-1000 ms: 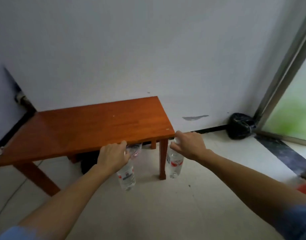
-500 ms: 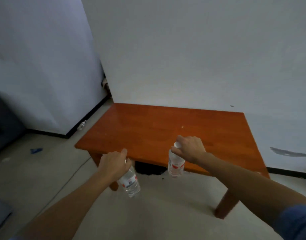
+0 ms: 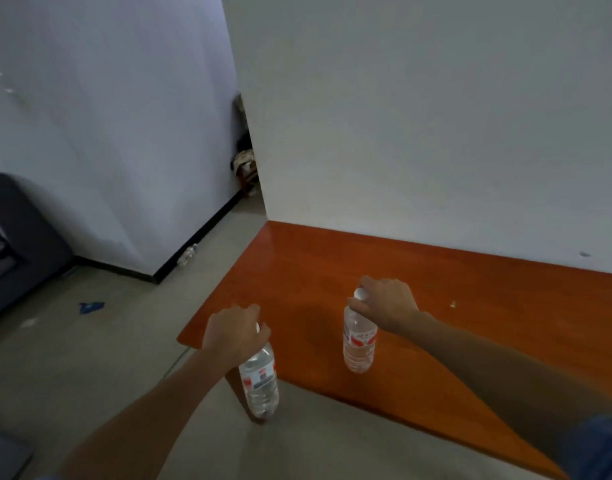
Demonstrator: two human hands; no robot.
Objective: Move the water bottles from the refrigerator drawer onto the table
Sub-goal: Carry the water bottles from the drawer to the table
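Left hand (image 3: pixel 233 332) curled over the top of left bottle (image 3: pixel 259 382), gripping neck and cap; cap mostly hidden under the fingers. Bottle hangs upright, just off the counter's near-left corner, base in front of the near edge with floor (image 3: pixel 90 358) below. Not on the counter. Clear plastic, red-white label, clear liquid inside; fill level hard to read.

Right hand (image 3: pixel 387 303) pinches the white cap of right bottle (image 3: pixel 360 344), fingers curled round it. This bottle is upright over the counter (image 3: pixel 470 323), well inside the near edge. Cannot tell whether its base touches the wood. Same label, clear liquid. Bottles well apart.

Blue sleeve (image 3: pixel 598 448) cut off at bottom right. Counter's right end runs out of frame; far edge sits against the wall (image 3: pixel 436 116). Wide bare wood beyond and right of the right bottle, one small pale speck (image 3: pixel 453 305) on it.

Left of the counter is open floor with a blue scrap (image 3: pixel 91 306). Dark furniture (image 3: pixel 17 244) cut off at far left. Small clear object (image 3: pixel 187 255) by the baseboard, too blurred to name. Clutter (image 3: pixel 244 161) in the gap at the wall corner, unreadable.
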